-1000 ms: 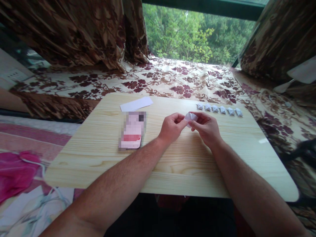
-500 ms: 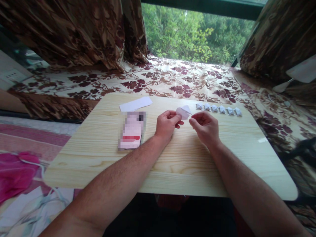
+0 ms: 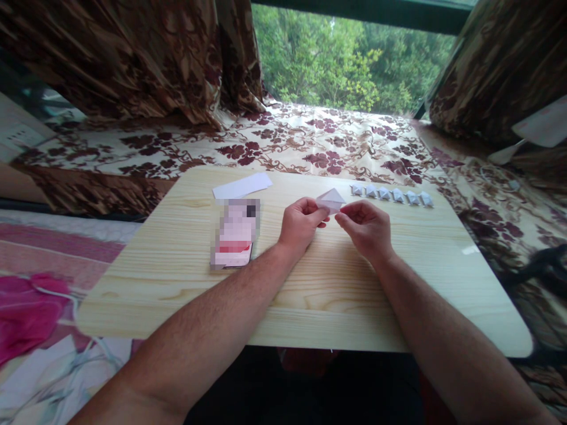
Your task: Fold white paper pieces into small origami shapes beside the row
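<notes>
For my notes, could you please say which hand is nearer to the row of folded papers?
Right. The right hand is just in front of the row; the left hand, holding paper, is farther off, to its left.

- A single head-worn camera gives the view, looking out from above the person's dark-clad lap [image 3: 257, 386].
- It faces forward and tilts down — the wooden table [image 3: 336, 301] spreads across the middle, its near edge low in view.
- Both forearms [image 3: 217, 307] run in from the lower corners; the left hand [image 3: 301, 224] and right hand [image 3: 367, 230] lie near the camera, slightly right of centre.
- Past the table, the view reaches a flower-patterned cloth [image 3: 283, 139] and, farthest off, a window [image 3: 319, 59] at the top.
- The angle is wide — curtains [image 3: 110, 53] fill both upper corners, pink fabric [image 3: 29, 310] the left edge.
</notes>
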`<control>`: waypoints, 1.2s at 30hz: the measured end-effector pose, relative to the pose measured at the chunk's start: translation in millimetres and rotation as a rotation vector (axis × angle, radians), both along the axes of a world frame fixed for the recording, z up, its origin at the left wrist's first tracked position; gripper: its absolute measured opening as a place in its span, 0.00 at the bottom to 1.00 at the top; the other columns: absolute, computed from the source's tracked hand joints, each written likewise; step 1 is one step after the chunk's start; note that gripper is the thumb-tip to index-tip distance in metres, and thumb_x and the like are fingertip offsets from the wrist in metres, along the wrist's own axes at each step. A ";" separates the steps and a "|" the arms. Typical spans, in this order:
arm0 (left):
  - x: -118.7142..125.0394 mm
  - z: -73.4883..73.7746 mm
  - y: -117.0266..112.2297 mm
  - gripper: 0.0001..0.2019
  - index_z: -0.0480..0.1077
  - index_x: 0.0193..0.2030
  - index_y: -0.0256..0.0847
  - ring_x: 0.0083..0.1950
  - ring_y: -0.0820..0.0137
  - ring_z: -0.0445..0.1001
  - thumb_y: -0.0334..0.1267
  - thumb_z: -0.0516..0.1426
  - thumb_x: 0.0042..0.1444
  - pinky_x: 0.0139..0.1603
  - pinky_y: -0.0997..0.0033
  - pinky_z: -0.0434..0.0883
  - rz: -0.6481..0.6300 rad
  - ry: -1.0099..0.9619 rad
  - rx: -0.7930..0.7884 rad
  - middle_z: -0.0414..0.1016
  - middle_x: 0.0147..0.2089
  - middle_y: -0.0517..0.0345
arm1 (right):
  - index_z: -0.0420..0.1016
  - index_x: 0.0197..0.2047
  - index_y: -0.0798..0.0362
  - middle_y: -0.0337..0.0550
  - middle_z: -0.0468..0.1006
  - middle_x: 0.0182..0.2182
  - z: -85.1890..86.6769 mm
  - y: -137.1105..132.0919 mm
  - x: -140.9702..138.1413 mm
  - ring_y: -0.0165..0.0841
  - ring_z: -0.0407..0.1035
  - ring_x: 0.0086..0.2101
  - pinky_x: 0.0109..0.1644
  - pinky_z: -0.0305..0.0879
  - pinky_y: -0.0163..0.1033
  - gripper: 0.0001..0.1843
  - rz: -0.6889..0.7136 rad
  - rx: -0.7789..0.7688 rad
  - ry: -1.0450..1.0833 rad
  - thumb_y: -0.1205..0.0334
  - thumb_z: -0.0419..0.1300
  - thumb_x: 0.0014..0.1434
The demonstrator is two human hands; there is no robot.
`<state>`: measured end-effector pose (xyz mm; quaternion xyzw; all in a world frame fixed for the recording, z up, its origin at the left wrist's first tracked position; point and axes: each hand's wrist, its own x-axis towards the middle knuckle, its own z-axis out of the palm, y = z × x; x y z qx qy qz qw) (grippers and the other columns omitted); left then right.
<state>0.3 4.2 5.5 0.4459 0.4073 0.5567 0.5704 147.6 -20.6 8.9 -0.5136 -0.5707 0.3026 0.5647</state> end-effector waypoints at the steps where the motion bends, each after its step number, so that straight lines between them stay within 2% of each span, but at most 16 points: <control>1: -0.1 -0.6 -0.1 0.11 0.69 0.27 0.37 0.26 0.76 0.70 0.40 0.66 0.46 0.28 0.77 0.68 0.006 0.023 0.031 0.71 0.24 0.63 | 0.76 0.33 0.52 0.40 0.78 0.27 -0.9 0.3 0.0 0.30 0.70 0.26 0.30 0.66 0.37 0.10 0.001 -0.004 0.003 0.57 0.70 0.50; 3: -0.5 -1.2 -0.4 0.11 0.69 0.25 0.38 0.23 0.79 0.64 0.39 0.66 0.46 0.26 0.78 0.64 0.014 0.066 0.073 0.66 0.22 0.65 | 0.76 0.33 0.52 0.40 0.78 0.27 -2.3 0.8 0.0 0.31 0.71 0.26 0.31 0.67 0.37 0.11 0.001 -0.010 0.008 0.56 0.70 0.50; 5: -1.1 -1.1 -1.1 0.11 0.69 0.25 0.38 0.22 0.79 0.62 0.40 0.66 0.46 0.24 0.78 0.62 0.003 0.088 0.071 0.65 0.21 0.66 | 0.76 0.33 0.52 0.41 0.79 0.28 -3.0 1.4 0.2 0.32 0.71 0.27 0.32 0.68 0.38 0.11 0.003 -0.009 0.007 0.55 0.69 0.50; 12: -2.4 0.3 -5.1 0.13 0.67 0.23 0.39 0.20 0.78 0.62 0.42 0.64 0.48 0.21 0.77 0.58 -0.062 0.230 0.083 0.64 0.19 0.65 | 0.74 0.32 0.51 0.39 0.76 0.26 -1.1 3.5 1.6 0.30 0.68 0.25 0.29 0.64 0.36 0.10 0.005 0.004 0.010 0.57 0.69 0.50; 16: -2.7 0.2 -5.5 0.10 0.69 0.24 0.38 0.19 0.77 0.64 0.40 0.63 0.48 0.20 0.77 0.59 -0.066 0.305 0.099 0.67 0.18 0.63 | 0.73 0.30 0.51 0.38 0.75 0.26 -1.3 3.0 0.6 0.30 0.67 0.25 0.29 0.65 0.36 0.09 0.009 0.015 -0.026 0.58 0.68 0.50; 22: -3.7 0.6 -4.1 0.05 0.72 0.25 0.37 0.19 0.75 0.66 0.36 0.60 0.48 0.19 0.76 0.62 -0.114 0.243 0.066 0.70 0.20 0.60 | 0.77 0.33 0.51 0.39 0.77 0.29 -3.1 0.3 0.8 0.31 0.70 0.28 0.33 0.67 0.38 0.04 0.059 0.063 -0.025 0.63 0.66 0.52; 29: -4.2 2.0 -2.0 0.03 0.73 0.28 0.36 0.20 0.75 0.69 0.34 0.60 0.46 0.19 0.76 0.65 -0.167 0.137 -0.001 0.74 0.23 0.56 | 0.81 0.34 0.50 0.42 0.79 0.35 4.8 -3.2 1.6 0.33 0.73 0.35 0.35 0.69 0.37 0.03 0.102 0.132 -0.120 0.63 0.64 0.55; 36: -4.3 -1.6 0.2 0.04 0.73 0.29 0.36 0.20 0.75 0.69 0.34 0.60 0.46 0.19 0.76 0.66 -0.169 0.084 0.001 0.74 0.23 0.56 | 0.79 0.34 0.50 0.42 0.80 0.35 5.1 -5.4 2.2 0.34 0.75 0.36 0.38 0.72 0.39 0.03 0.102 0.115 -0.104 0.64 0.64 0.54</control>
